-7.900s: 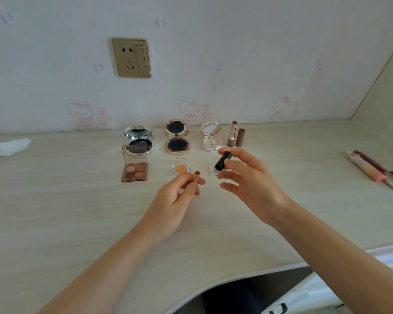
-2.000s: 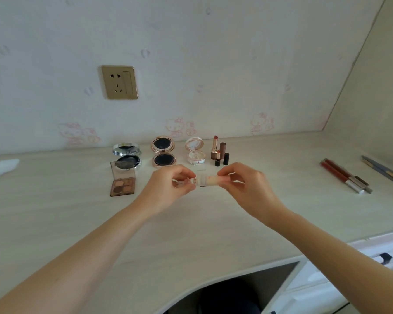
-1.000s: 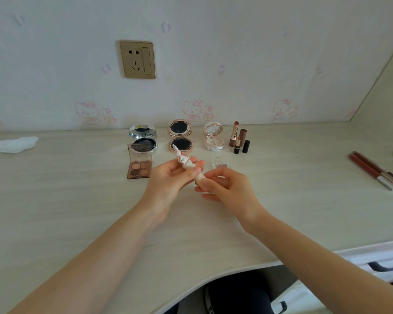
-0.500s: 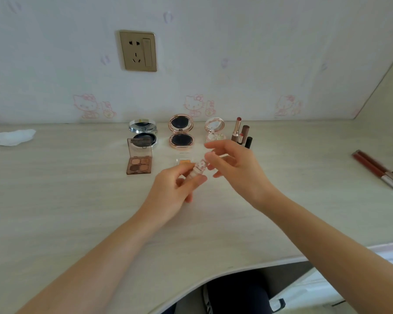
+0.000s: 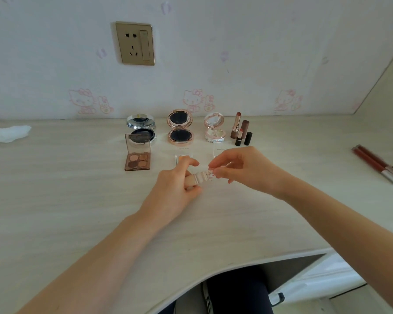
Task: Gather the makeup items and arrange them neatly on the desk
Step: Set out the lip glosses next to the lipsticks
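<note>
Hands meet over the counter (image 5: 77,200), left hand (image 5: 175,189) in a firm grip on the pale tube (image 5: 199,177), right hand (image 5: 243,168) pinching its cap end, apparently closing it before it joins the lipsticks (image 5: 239,132) in the row.

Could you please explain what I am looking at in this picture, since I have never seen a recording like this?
There is no machine here: a camera on a person's head looks down at their bare hands over a pale desk. The left hand holds a small pale tube, and the right hand pinches its far end. Behind them stand three open compacts, an eyeshadow palette and some lipsticks. Two reddish pencils lie to the right and a tissue to the left.
</note>
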A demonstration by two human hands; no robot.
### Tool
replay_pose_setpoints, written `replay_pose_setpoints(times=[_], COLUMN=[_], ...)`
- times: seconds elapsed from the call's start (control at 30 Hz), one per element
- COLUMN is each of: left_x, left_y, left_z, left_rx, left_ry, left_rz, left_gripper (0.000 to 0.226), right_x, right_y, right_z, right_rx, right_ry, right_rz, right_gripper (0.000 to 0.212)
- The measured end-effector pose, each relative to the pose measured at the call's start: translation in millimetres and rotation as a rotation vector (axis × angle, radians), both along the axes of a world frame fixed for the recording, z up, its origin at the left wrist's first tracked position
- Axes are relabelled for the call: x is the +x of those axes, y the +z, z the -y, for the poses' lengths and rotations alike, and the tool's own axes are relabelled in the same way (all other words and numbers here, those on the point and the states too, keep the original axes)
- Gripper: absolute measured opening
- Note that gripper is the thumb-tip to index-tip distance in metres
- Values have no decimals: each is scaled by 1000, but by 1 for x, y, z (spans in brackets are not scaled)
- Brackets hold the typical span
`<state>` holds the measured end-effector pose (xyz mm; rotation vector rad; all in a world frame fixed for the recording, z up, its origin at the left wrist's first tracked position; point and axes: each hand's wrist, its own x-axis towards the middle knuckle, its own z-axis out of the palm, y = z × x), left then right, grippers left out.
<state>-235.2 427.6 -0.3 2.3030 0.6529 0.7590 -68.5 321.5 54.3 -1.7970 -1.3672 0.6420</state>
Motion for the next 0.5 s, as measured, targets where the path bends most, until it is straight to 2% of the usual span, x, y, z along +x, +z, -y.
replay_pose_setpoints(times=[0.13, 0.27, 0.4, 0.5], left_x=[0, 1, -1, -2], left_y=[-1, -1, -2, -3], left_z=[7, 13, 10, 11], left_rx=[74, 115, 146, 77], left_ry=[-7, -13, -17, -24], left_rz=[60, 149, 188, 195], left_gripper=[29, 22, 24, 26], right_x=[4, 0, 1, 1], right_y=[9, 10, 11, 10], right_z=[-7, -12, -13, -11], right_rx=[-86, -128, -163, -132], right_ry=[66, 120, 127, 108], right_rz=[90, 162, 198, 233], right_gripper=[14, 13, 14, 16])
